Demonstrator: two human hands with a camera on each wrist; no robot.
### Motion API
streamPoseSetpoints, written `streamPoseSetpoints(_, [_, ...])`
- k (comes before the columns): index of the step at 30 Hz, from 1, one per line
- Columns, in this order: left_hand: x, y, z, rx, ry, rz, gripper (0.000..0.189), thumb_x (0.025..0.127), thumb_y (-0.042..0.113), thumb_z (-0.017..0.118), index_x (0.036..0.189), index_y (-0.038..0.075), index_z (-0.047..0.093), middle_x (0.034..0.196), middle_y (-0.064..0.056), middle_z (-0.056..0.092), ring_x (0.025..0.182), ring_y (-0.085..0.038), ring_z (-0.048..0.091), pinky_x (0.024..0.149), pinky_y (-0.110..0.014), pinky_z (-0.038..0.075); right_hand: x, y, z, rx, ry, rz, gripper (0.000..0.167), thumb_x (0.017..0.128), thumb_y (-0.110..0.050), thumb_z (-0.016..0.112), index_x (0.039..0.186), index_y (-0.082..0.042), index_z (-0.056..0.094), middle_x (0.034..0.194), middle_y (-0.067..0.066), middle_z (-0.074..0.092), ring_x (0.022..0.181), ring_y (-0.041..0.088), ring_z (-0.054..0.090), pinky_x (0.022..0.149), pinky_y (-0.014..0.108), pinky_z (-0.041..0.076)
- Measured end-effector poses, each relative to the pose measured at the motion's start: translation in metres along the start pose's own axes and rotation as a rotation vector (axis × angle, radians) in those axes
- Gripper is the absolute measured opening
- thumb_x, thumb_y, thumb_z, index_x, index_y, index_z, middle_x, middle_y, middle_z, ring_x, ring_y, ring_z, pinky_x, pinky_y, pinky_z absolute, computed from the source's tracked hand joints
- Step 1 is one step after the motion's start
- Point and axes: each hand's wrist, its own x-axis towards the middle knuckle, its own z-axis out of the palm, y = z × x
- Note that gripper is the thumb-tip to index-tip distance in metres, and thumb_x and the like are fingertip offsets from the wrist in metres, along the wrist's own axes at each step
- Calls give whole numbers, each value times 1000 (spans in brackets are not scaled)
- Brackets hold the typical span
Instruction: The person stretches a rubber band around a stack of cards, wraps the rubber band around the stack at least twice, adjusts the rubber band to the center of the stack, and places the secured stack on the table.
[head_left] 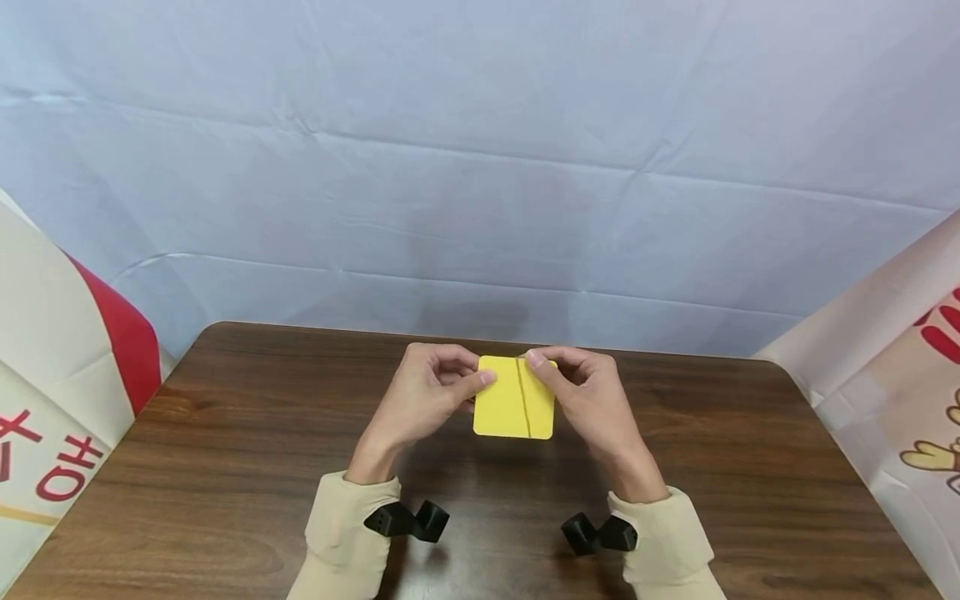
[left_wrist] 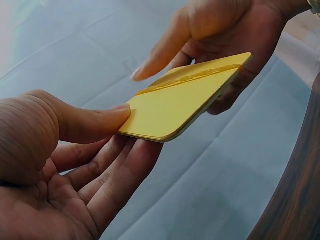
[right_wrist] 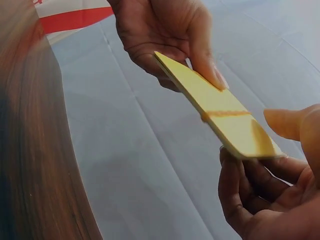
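Observation:
A thin stack of square yellow cards (head_left: 498, 408) with rounded corners is held up over the table, with a thin tan rubber band (head_left: 524, 396) stretched around it, right of its middle. My left hand (head_left: 423, 392) pinches the left edge of the stack, thumb on top and fingers beneath, as the left wrist view shows. Near the right edge is my right hand (head_left: 592, 396). In the right wrist view its thumb (right_wrist: 285, 122) is lifted off the top face, while bent fingers (right_wrist: 235, 190) lie under the corner.
Below the hands spreads a dark brown wooden table (head_left: 225, 467) with rounded far corners. A pale cloth backdrop (head_left: 480, 208) hangs behind it. Printed cloths with red markings (head_left: 135, 350) stand at the left and right sides. Black wrist cameras (head_left: 408, 521) sit on both beige sleeves.

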Motion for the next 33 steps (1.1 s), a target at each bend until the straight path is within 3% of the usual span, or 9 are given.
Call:
streamPoseSetpoints(6, [0, 2, -4, -18, 58, -11, 9, 89, -3, 75, 95, -9, 72, 86, -17, 72, 71, -20, 72, 64, -42, 62, 2, -1, -7, 2, 12, 11, 28, 98, -23, 71, 108, 3, 75, 93, 11, 71, 88, 25, 63, 79, 29, 55])
streamPoseSetpoints(12, [0, 2, -11, -27, 124, -5, 11, 90, -3, 74, 97, -10, 71, 87, -18, 71, 72, -21, 73, 65, -43, 62, 3, 0, -10, -2, -38, 17, 27, 99, -18, 69, 110, 6, 73, 94, 10, 71, 88, 25, 65, 83, 31, 55])
streamPoseSetpoints(19, [0, 1, -15, -35, 205, 11, 12, 90, -4, 73, 100, -11, 72, 83, -16, 70, 67, -17, 70, 63, -40, 60, 3, 0, -11, -57, -126, 24, 24, 97, -20, 71, 108, 1, 75, 92, 10, 73, 84, 25, 68, 79, 34, 57])
streamPoseSetpoints(24, [0, 2, -16, -57, 260, 30, 11, 90, -5, 73, 98, -12, 71, 80, -14, 69, 63, -14, 66, 59, -31, 57, 2, 1, -10, -100, -150, 27, 20, 95, -18, 73, 104, 0, 76, 88, 12, 72, 81, 25, 65, 74, 31, 55])
streamPoseSetpoints(29, [1, 3, -14, -83, 271, 27, 13, 91, -4, 72, 100, -12, 71, 82, -14, 70, 65, -13, 67, 59, -28, 56, 2, 2, -8, -82, -140, 13, 19, 94, -15, 74, 102, 2, 76, 88, 17, 72, 79, 26, 66, 72, 30, 55])
streamPoseSetpoints(33, [1, 2, -14, -118, 240, 4, 17, 93, -2, 71, 106, -12, 69, 90, -18, 72, 73, -16, 72, 65, -33, 60, 2, 3, -7, -68, -99, 3, 20, 94, -14, 74, 102, 4, 75, 87, 14, 72, 79, 29, 66, 73, 31, 56])
